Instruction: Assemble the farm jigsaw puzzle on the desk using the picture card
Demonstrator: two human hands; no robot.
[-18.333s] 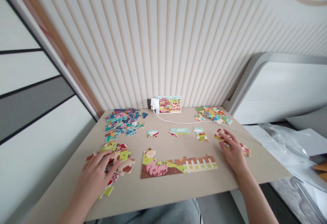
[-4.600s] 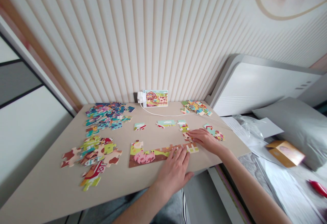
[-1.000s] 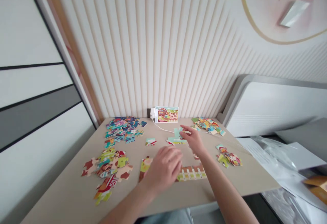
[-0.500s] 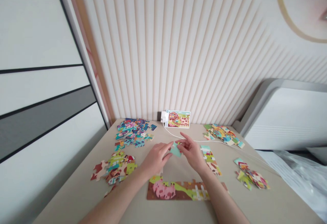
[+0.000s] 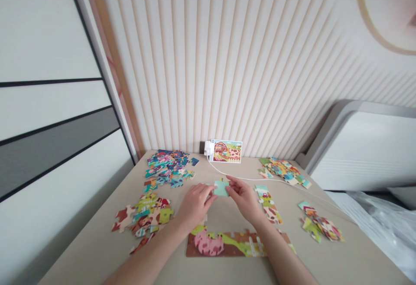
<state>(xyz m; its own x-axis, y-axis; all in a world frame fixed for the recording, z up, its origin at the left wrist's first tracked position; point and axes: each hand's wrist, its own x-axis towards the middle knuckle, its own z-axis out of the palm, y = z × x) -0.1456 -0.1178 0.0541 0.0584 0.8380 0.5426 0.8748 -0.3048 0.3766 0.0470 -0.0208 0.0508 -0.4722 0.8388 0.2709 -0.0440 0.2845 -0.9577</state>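
Note:
A pale turquoise puzzle piece [image 5: 221, 188] is pinched between my two hands above the middle of the table. My left hand [image 5: 197, 201] grips its left edge with thumb and fingers. On the other edge, my right hand [image 5: 242, 196] holds it in a thumb-and-finger pinch. Below the hands lies a joined bottom strip [image 5: 211, 245] of puzzle with a pink pig and a white fence. To the right, a joined upright strip [image 5: 269, 205] shows a tractor and cow patches. My left hand partly hides pieces near the strip's left end.
Loose puzzle pieces lie in a blue-purple heap [image 5: 169, 166], a farm-coloured heap [image 5: 146, 215], an orange-green heap [image 5: 284, 171] and a small pile [image 5: 320, 223]. A farm picture card [image 5: 227, 151] leans at the wall beside a white plug [image 5: 207, 148]. Its cable [image 5: 260, 179] crosses the table rightward.
The turquoise piece has turned to lie squarer and shifted slightly left. My right hand's raised fingers have lowered and closed on its right edge.

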